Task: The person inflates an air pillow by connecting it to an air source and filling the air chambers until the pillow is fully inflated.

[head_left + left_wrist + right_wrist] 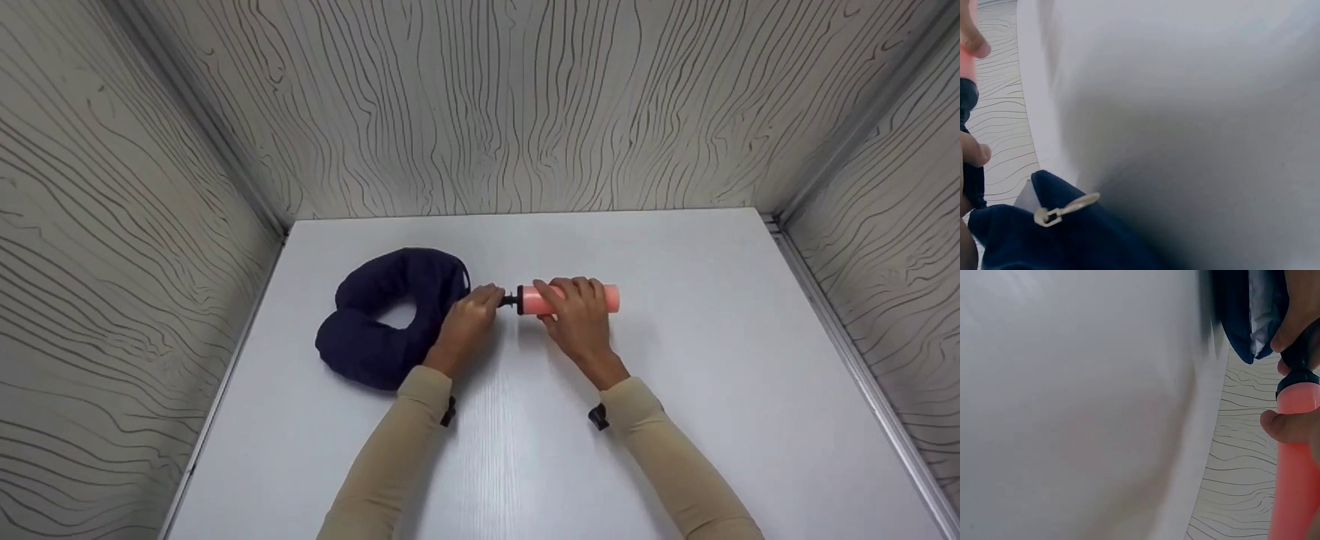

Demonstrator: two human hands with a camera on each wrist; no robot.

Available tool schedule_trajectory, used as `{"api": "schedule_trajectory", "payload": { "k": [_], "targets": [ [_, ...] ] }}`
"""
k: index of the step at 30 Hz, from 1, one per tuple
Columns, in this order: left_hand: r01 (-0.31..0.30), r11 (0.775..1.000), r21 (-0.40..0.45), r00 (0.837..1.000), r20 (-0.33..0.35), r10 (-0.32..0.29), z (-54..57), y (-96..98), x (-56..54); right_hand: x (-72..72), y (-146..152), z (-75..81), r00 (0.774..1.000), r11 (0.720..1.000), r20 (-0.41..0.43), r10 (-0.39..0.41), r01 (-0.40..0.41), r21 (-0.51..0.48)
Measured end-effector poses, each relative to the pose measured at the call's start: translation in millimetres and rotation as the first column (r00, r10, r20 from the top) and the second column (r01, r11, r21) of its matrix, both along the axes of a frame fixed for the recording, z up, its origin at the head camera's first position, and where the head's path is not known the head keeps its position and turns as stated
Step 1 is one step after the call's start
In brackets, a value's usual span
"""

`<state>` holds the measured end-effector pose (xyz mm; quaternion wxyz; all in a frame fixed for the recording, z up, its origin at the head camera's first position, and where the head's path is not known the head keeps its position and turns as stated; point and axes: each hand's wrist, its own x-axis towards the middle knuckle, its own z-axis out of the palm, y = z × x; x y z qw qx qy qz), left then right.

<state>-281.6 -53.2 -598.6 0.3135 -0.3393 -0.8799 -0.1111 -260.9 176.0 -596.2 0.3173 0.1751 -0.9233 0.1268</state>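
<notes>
Pink pump (532, 301) in curled hands (471, 321) (580, 321)

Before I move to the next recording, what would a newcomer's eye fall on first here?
Probably the bright pink cylinder, right of centre in the head view, gripped by the right hand's fingers. Next, the navy neck pillow to its left on the white table. Close up in the left wrist view, a pale zipper pull shows on the pillow.

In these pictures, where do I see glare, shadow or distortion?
Head view: pale sheen on the white tabletop, shadow below the pink hand pump; left wrist view: broad grey shadow, tabletop edge looking curved; right wrist view: brownish shadow band, dark smear beside the navy neck pillow.
</notes>
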Motion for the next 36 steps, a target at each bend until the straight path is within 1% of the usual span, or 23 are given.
{"api": "schedule_trajectory", "payload": {
  "k": [5,9,12,16,21,27,31,34,36],
  "targets": [
    [0.020,1.000,0.012,1.000,0.003,-0.020,0.5,-3.5,-1.3,-2.9,0,0.7,0.998,0.998,-0.032,0.052,-0.051,0.035],
    [0.036,0.999,0.036,0.999,-0.018,-0.036,0.7,-5.5,-4.6,-4.8,11,2.0,0.996,0.996,-0.057,0.064,-0.060,0.065],
    [0.041,0.998,0.040,0.999,-0.023,-0.040,0.2,-6.7,-6.0,-4.5,22,2.3,0.997,0.995,-0.051,0.061,-0.056,0.088],
    [0.031,0.999,0.035,0.999,-0.006,-0.031,-1.4,-8.6,-5.7,-3.7,39,3.0,0.998,0.993,-0.019,0.067,-0.064,0.103],
    [0.022,0.999,0.037,1.000,0.001,-0.022,-0.3,-10.5,-6.7,-4.4,60,8.4,0.997,0.993,-0.026,0.078,-0.076,0.086],
    [0.019,0.996,0.090,1.000,0.007,-0.020,-1.5,-13.8,-6.9,-4.6,81,11.4,0.998,0.999,-0.045,0.047,-0.046,0.025],
    [0.018,0.994,0.108,0.999,0.044,-0.023,-1.9,-13.4,-4.3,-3.7,78,9.0,0.998,0.999,-0.037,0.043,-0.042,0.016],
    [0.023,0.995,0.093,0.998,0.061,-0.029,-0.4,-10.3,-2.1,-3.1,63,6.0,0.998,0.998,-0.025,0.056,-0.055,0.026],
    [0.023,0.997,0.075,0.998,0.059,-0.027,0.1,-8.3,-1.1,-3.1,51,3.7,0.998,0.997,-0.028,0.065,-0.064,0.031]
  ]
}}
